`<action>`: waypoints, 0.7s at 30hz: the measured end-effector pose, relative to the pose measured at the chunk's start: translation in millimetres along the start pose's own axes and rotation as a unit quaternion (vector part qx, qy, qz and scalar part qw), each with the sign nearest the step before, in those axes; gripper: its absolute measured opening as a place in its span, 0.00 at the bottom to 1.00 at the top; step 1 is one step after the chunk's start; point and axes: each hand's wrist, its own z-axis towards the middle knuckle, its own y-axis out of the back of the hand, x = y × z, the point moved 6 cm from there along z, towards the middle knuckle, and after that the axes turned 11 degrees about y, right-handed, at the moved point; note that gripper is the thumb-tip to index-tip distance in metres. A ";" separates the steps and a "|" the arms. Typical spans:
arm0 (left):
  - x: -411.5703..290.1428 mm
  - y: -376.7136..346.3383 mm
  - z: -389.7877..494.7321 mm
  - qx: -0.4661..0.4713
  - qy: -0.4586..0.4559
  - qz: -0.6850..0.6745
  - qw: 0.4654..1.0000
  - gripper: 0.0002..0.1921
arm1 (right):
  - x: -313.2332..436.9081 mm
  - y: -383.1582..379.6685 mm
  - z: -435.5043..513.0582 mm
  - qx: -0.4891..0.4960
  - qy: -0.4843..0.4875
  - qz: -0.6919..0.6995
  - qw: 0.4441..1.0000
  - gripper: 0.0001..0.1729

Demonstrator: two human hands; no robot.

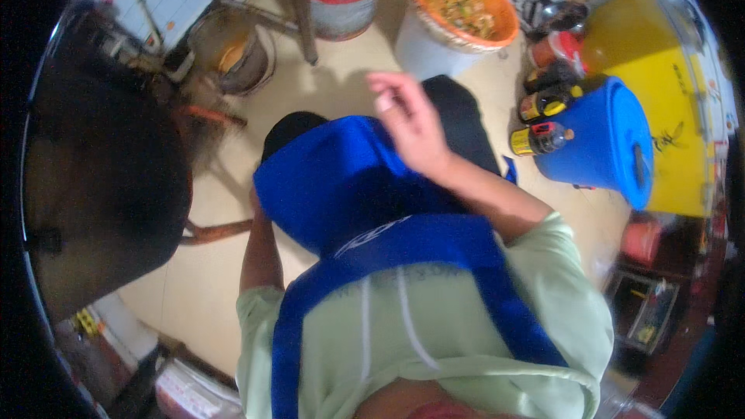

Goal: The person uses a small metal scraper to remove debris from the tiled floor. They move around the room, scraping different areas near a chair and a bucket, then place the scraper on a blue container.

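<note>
Over the lap, above the blue apron point(326, 169), my right hand point(416, 134) is raised with bent fingers slightly apart. Nothing shows in its grasp, and its outline is a little blurred. Beyond the fingertips stands a white bucket point(430, 49) with an orange rim, filled with chopped food or scraps point(463, 9). My left forearm hangs down at the apron's left side, and the hand itself is hidden behind the cloth. Left of that arm is a wooden leg point(218, 233), partly under a large dark round surface point(110, 169).
A blue lidded barrel point(588, 134) stands at right, with a dark sauce bottle point(541, 138) before it and a yellow container point(640, 52) behind. A metal pail point(346, 9), a stand leg point(300, 11) and a dirty pot point(233, 55) are ahead on the tan floor point(279, 90).
</note>
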 end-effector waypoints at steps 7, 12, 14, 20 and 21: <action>-30.7 -20.6 39.0 -0.036 0.052 0.111 0.992 0.18 | -20.9 97.0 9.3 -0.084 -0.059 -0.114 0.988 0.21; 88.0 17.5 88.0 -0.088 0.074 0.282 0.953 0.17 | -57.4 86.8 58.8 -0.053 -0.104 0.125 0.985 0.23; -27.0 -15.1 95.1 -0.034 0.117 0.174 0.977 0.16 | -67.1 95.7 72.7 -0.022 -0.124 0.055 0.990 0.23; -28.5 54.9 118.9 -0.018 0.210 0.211 0.954 0.16 | -95.0 33.5 136.0 0.153 -0.157 0.057 0.974 0.24; -30.0 55.0 128.8 -0.021 0.206 0.210 0.955 0.16 | -102.7 33.6 140.7 0.170 -0.170 0.042 0.970 0.24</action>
